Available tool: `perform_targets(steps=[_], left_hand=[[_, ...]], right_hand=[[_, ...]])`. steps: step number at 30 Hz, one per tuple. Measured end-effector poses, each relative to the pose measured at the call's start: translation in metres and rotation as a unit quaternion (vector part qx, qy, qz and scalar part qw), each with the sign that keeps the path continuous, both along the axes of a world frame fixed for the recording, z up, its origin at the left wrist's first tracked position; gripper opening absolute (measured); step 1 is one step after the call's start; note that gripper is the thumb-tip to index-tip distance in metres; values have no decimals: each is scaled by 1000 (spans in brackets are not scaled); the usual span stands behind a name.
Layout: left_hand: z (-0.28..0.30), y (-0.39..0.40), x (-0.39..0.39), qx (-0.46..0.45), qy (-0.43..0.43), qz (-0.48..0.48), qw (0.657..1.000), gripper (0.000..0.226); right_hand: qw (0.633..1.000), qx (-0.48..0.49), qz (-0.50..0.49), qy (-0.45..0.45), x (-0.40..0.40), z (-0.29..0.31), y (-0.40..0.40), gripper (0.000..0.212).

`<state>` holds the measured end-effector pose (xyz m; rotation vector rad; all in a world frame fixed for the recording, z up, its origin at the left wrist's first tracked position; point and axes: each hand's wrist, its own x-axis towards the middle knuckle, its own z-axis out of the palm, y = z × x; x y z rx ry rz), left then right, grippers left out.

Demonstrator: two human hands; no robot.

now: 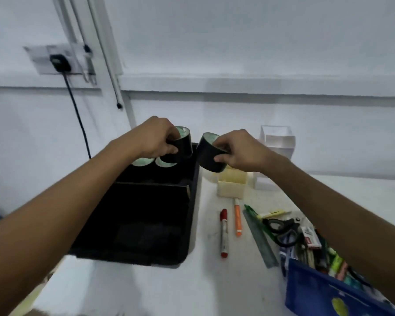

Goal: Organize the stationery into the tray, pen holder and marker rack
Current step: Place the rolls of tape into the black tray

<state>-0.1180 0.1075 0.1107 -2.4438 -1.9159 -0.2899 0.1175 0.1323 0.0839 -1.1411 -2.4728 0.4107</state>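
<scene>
Blue box (324,293) nearest; each hand's grip holds black tape above tray (192,201).

Blue box (324,293) cut off at the bottom-right corner.

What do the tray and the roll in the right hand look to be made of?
Tray: probably matte black plastic, with thin moulded walls and a divider. Roll in the right hand: likely black tape with a slight sheen, wound on a pale green, card-like core.

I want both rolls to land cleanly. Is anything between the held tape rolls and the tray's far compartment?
Nothing visible blocks either tape roll: left roll, right roll. Two rolls already sit in the tray.
</scene>
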Motion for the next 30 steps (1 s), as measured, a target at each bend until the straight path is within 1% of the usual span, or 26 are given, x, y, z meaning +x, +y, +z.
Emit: perform_targets(steps=[2,6,10,13,16,20,22,23,25,26,27,28,30], left_hand=[[-4,-2,-26,-6,-2,24,1000,12],[-20,-2,-69,-14,14,64,998,10],[-43,6,-89,-48,-5,91,995,14],[-60,15,-96,-77,-25,100,992,17],[-74,23,-96,-116,-25,105,987,20],[-88,30,-95,-160,-30,93,982,22],[-93,34,-95,-173,-27,85,981,25],[-96,36,-96,-176,-23,82,981,25],[-102,41,-97,-178,-19,84,980,24],[-104,43,-98,-178,-18,87,980,23],[-106,44,-98,-179,-15,88,980,22],[-108,46,-98,-182,-11,88,979,22],[-109,48,-97,-193,-4,92,977,23]], right_hand=[[1000,4,17,1,-32,-7,8,16],[999,2,47,-24,-89,-24,21,17],[997,0,42,-71,-117,-44,37,18],[995,-19,34,-96,-128,-56,45,18],[991,-38,36,-120,-132,-65,49,22],[987,-54,43,-143,-136,-76,55,22],[985,-67,46,-154,-137,-80,59,26],[985,-69,48,-152,-137,-82,59,24],[983,-79,42,-160,-138,-85,61,5],[982,-91,34,-161,-139,-89,65,25],[981,-90,39,-167,-139,-90,65,36],[980,-92,28,-173,-140,-93,67,34],[978,-84,14,-190,-141,-97,68,19]])
